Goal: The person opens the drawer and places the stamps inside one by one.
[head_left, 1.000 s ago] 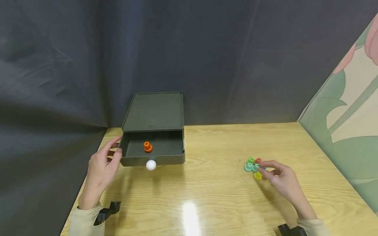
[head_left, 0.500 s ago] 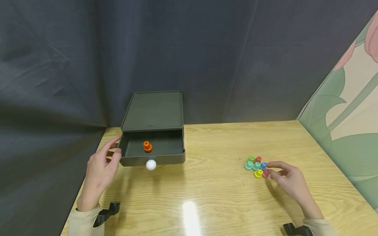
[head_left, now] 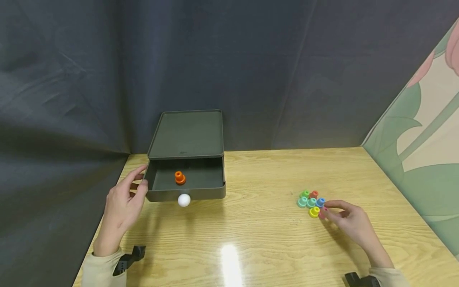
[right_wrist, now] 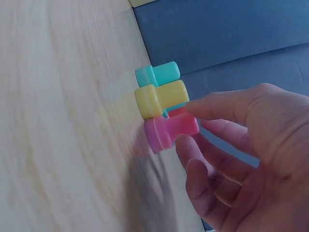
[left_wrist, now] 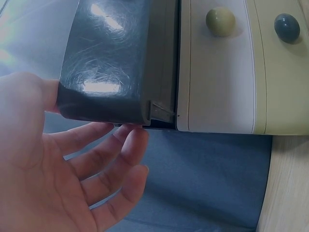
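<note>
A small chest's dark grey top drawer (head_left: 208, 193), with a white round knob (head_left: 184, 200), stands pulled out. Inside lies an orange flanged peg (head_left: 180, 178). My left hand (head_left: 123, 203) touches the drawer's left side, fingers spread and slightly bent; in the left wrist view the thumb tip is hidden behind the drawer edge. On the right, my right hand (head_left: 353, 223) has thumb and index at either side of the narrow end of a pink flanged peg (right_wrist: 161, 133), seemingly pinching it. A yellow peg (right_wrist: 161, 99) and a teal peg (right_wrist: 159, 73) stand beside it.
Blue (head_left: 320, 202), red (head_left: 313, 194) and green (head_left: 305, 194) pegs belong to the same cluster on the wooden table (head_left: 265, 239). Below the open drawer are a beige drawer (left_wrist: 219, 82) and a yellow-green drawer (left_wrist: 289, 87). A dark curtain (head_left: 251, 79) hangs behind.
My right hand has drawn back rightward from above the cluster, then its thumb and index have closed in on the pink peg. The left hand and drawer stay put.
</note>
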Motion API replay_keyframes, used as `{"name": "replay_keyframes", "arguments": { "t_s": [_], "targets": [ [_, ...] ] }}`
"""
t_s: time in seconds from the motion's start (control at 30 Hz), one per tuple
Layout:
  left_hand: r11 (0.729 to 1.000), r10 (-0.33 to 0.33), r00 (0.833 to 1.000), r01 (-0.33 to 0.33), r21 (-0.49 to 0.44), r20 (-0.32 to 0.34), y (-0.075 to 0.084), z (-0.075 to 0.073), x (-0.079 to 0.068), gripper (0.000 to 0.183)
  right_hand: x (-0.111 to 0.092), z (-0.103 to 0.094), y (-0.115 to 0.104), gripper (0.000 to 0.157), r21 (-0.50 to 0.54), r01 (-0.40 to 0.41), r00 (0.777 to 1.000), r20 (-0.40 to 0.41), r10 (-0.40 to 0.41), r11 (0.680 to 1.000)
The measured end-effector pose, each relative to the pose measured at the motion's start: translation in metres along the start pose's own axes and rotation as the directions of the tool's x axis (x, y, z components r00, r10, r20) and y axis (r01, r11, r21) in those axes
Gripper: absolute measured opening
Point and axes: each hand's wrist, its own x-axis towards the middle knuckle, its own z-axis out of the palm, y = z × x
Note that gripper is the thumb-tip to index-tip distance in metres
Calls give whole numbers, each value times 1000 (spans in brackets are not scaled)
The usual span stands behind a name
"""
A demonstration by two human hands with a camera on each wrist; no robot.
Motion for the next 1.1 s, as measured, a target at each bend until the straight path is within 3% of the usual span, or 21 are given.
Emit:
{"name": "replay_keyframes", "arguments": {
  "t_s": [0.43, 0.9, 1.1],
  "targets": [
    [1000, -1, 1000, 1, -2, 19, -1, -1, 0, 44, 0, 6, 8, 38, -2, 10, 1000, 8, -10, 1000],
    [1000, 2, 1000, -2, -4, 22, -3, -1, -1, 44, -2, -2, 1, 46, -19, -19, 1000, -4, 19, 1000],
    [1000, 1, 1000, -1, -13, 29, -3, -1, -1, 45, -2, -4, -5, 43, -45, 18, 999, -45, -20, 999]
  ]
}}
